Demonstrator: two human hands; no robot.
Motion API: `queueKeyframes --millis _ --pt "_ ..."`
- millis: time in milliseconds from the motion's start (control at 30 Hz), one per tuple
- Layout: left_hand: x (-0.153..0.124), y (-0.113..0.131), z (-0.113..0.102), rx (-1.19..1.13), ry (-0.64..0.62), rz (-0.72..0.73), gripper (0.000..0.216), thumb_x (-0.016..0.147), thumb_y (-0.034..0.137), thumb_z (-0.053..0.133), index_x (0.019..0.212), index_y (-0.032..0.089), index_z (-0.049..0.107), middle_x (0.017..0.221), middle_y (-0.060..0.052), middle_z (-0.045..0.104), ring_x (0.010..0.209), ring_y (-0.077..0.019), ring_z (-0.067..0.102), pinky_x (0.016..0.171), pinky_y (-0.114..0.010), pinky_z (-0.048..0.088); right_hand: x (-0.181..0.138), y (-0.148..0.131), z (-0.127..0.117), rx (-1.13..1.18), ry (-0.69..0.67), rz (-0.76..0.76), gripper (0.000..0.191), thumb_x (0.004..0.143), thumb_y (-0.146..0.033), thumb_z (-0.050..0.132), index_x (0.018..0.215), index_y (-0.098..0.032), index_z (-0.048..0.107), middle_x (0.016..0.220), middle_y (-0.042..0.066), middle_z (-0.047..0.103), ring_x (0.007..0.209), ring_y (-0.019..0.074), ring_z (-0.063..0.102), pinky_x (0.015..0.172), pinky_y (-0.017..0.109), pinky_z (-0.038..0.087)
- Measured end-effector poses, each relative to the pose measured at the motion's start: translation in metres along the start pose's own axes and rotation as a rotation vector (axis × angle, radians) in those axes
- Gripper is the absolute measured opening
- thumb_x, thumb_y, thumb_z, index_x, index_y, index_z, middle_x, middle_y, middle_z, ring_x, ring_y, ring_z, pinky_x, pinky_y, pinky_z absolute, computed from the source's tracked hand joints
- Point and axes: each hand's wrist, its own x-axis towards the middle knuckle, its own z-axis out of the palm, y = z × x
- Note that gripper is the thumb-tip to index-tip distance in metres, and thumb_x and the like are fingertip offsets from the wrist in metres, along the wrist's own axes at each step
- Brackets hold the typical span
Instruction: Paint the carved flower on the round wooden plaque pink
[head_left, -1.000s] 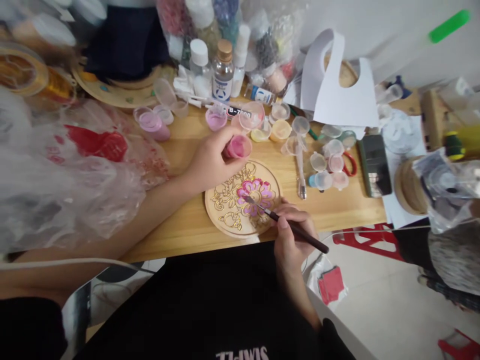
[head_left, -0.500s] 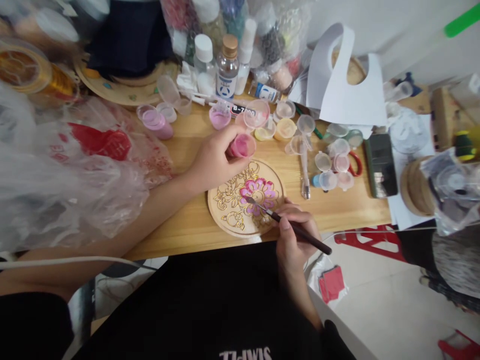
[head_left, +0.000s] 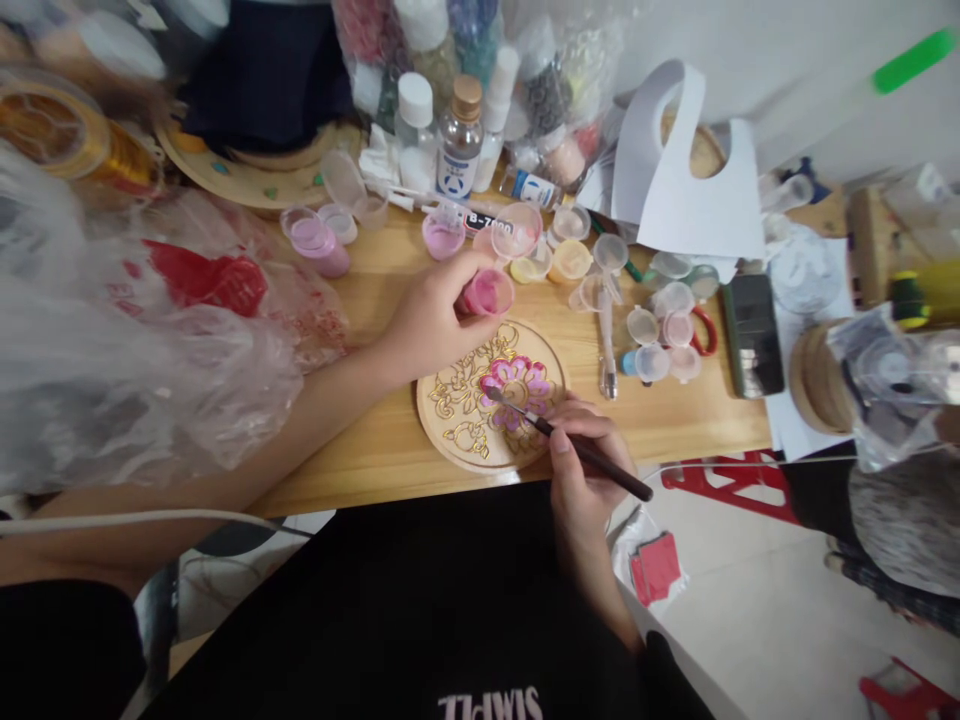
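Note:
A round wooden disc [head_left: 463, 432] with gold outlines lies near the front edge of the wooden table [head_left: 375, 450]. On it a flower [head_left: 517, 385] is painted pink and purple. My right hand [head_left: 585, 465] is closed on a thin dark paintbrush [head_left: 570, 445], whose tip rests on the flower. My left hand [head_left: 427, 320] is wrapped round a small cup of pink paint [head_left: 487, 292] just behind the disc.
Several small paint cups [head_left: 652, 330] and lids lie to the right, with a phone [head_left: 750, 335] beyond. Bottles [head_left: 457, 140] stand at the back. Crumpled plastic bags [head_left: 127, 350] cover the left. White paper [head_left: 675, 180] lies back right.
The brush tip has shifted slightly on the flower. The view drifted a little; both hands stay where they were.

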Motion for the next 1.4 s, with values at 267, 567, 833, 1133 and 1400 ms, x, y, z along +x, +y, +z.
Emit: queueKeyframes --millis 267,567,833,1133,1400 --pt "-0.0006 -0.0015 0.0021 -0.021 0.028 0.036 0.025 0.081 0.014 0.076 0.103 0.02 0.065 0.092 0.001 0.07 0.083 -0.0176 0.068 0.077 -0.03 0.056 0.0052 -0.0022 -0.0002 -0.021 -0.027 -0.026 0.003 0.095 -0.03 0.075 0.092 -0.031 0.076 0.083 -0.003 0.074 0.082 0.0195 0.071 0.113 0.051 0.053" --pt "-0.0002 0.0003 0.0017 -0.014 0.006 0.002 0.025 0.082 0.015 0.075 0.104 0.02 0.064 0.093 0.0 0.071 0.085 -0.0179 0.067 0.079 -0.03 0.057 0.0067 -0.0004 0.0008 -0.013 -0.046 -0.025 0.004 0.096 -0.028 0.074 0.094 -0.031 0.076 0.083 -0.003 0.074 0.084 0.0196 0.071 0.115 0.05 0.052" --pt "-0.0011 -0.0061 0.0046 -0.013 0.038 0.099 0.026 0.082 0.012 0.073 0.105 0.019 0.062 0.091 0.001 0.069 0.081 -0.0152 0.065 0.074 -0.027 0.053 0.007 0.0042 -0.0004 -0.012 -0.06 -0.079 0.004 0.094 -0.026 0.074 0.093 -0.029 0.075 0.083 -0.003 0.074 0.084 0.0195 0.07 0.109 0.049 0.054" --pt "-0.0008 -0.0071 0.0051 -0.009 0.055 0.128 0.025 0.082 0.012 0.073 0.103 0.02 0.062 0.089 0.001 0.069 0.077 -0.015 0.064 0.071 -0.027 0.052 0.0105 -0.0001 -0.0011 -0.025 -0.064 -0.117 0.006 0.094 -0.024 0.073 0.091 -0.029 0.075 0.08 -0.004 0.073 0.08 0.0188 0.069 0.108 0.047 0.054" --pt "-0.0013 -0.0068 0.0047 -0.006 0.039 0.102 0.026 0.082 0.013 0.073 0.104 0.02 0.062 0.091 0.0 0.069 0.08 -0.0159 0.065 0.073 -0.028 0.053 0.0091 0.0029 -0.0006 0.002 -0.061 -0.103 0.006 0.094 -0.023 0.074 0.093 -0.028 0.075 0.082 -0.004 0.072 0.082 0.0177 0.069 0.107 0.044 0.053"
